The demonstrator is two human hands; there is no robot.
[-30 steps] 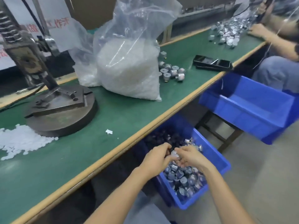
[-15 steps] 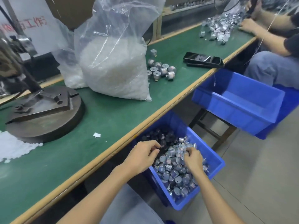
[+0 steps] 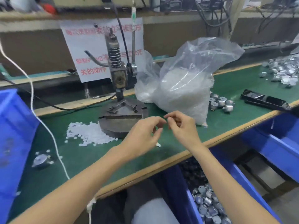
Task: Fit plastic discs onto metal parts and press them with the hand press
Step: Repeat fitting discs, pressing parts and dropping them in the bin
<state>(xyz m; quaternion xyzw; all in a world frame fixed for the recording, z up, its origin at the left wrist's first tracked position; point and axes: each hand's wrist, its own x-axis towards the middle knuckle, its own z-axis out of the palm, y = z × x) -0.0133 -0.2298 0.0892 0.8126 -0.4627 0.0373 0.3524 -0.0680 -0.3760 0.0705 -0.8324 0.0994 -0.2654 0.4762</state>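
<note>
You hold your left hand (image 3: 142, 138) and right hand (image 3: 182, 126) close together in front of the hand press (image 3: 119, 75), likely to fit a disc on a part. Their fingers are curled, but it is too blurry to tell if they hold anything. The white discs (image 3: 87, 135) lie on the table (image 3: 80, 159) left of your left hand, and the metal parts (image 3: 208, 206) sit in the blue bin (image 3: 241, 178) under your right arm.

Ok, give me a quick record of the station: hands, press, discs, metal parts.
hand press: upright on the table
left hand: in front of the press, fingers loosely curled, nothing seen held
right hand: beside it, apart, fingers curled; contents unclear
loose discs: piled left of the press
disc bag: right of the press
metal parts: in the blue bin below the table edge
</note>
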